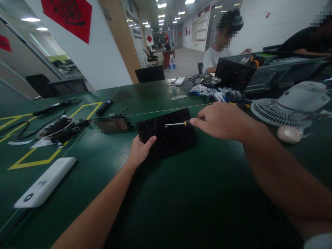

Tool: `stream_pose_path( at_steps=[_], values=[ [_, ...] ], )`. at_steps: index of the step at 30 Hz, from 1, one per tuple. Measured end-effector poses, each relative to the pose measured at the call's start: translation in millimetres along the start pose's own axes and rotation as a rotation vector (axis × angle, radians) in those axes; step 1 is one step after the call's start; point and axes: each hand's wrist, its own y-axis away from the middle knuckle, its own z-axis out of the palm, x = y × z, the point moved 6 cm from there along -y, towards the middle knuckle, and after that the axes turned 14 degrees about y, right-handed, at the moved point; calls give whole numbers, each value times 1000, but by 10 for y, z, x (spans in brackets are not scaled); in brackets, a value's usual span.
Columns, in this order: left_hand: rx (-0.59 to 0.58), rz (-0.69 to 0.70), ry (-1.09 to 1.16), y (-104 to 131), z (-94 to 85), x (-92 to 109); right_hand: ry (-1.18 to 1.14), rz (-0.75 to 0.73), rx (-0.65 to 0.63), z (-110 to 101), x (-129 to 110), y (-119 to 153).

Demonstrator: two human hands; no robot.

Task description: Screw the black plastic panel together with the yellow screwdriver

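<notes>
A flat black panel [171, 138] lies tilted over the green table [145, 200], near the middle of the view. My left hand [140, 149] grips its left edge, with the thumb on top and the other fingers hidden beneath. In my right hand [223, 121] is a screwdriver [177, 123] with a yellow and black handle, held between closed fingers. Its metal shaft points left across the panel, and a small shiny piece shows at its tip, too small to make out.
On the left are a white box-shaped device [45, 181], cables and a dark tool [104, 106]. A white fan [280, 109] lies at the right. Beyond stand a bottle [172, 67] and a computer case [280, 74]. A person [216, 57] sits across the table.
</notes>
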Motion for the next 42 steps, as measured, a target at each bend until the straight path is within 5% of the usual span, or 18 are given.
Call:
stream_pose_path(
  at_steps=[11, 21, 42],
  values=[
    [-22, -4, -6, -3, 2, -19, -418, 19, 289, -122, 245, -98],
    [-35, 2, 19, -1, 10, -2, -300, -141, 224, -176, 251, -76],
    [-32, 15, -16, -43, -15, -61, -227, -199, 277, -176, 108, -61]
  ],
)
